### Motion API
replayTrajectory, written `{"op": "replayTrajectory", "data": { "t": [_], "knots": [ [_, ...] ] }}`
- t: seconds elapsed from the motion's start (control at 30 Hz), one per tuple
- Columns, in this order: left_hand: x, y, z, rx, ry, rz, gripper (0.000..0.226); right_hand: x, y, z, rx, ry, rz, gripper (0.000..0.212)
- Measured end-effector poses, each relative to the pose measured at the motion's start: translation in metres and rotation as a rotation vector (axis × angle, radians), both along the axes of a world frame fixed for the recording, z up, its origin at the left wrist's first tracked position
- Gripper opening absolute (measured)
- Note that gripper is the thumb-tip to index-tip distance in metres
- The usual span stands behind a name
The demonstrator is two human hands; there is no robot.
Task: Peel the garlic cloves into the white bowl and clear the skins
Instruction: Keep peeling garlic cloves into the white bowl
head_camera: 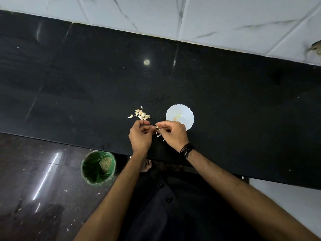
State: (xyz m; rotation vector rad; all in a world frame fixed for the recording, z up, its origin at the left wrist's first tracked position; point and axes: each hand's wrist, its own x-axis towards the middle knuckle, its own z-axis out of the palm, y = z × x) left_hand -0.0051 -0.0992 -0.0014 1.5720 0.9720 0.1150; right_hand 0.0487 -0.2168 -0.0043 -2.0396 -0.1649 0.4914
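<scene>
Head view: Both hands meet at frame centre above the black desk (225, 94). The left hand (141, 135) and right hand (173, 133) have curled fingers pinching one garlic clove (157, 127) between them; skin bits (158, 134) hang just below it. A pile of unpeeled cloves (141, 113) lies just above the left hand. The white bowl (187, 113), right of the pile, holds one peeled clove (176, 118). A green bin (98, 166) stands on the floor, lower left.

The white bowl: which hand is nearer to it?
Right. The right hand overlaps the near rim of the white bowl; the left hand is farther left, below the garlic cloves.
</scene>
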Motion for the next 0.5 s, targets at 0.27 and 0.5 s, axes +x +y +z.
{"op": "replayTrajectory", "data": {
  "t": [0.27,0.5],
  "knots": [
    [0.001,0.001,0.003,-0.080,-0.056,-0.020,0.029,0.001,0.001,0.002,0.097,0.072,-0.095,0.015],
    [-0.002,0.007,-0.007,-0.120,-0.013,0.031,0.013,0.018,-0.019,0.024,0.471,0.474,-0.387,0.010]
  ]
}}
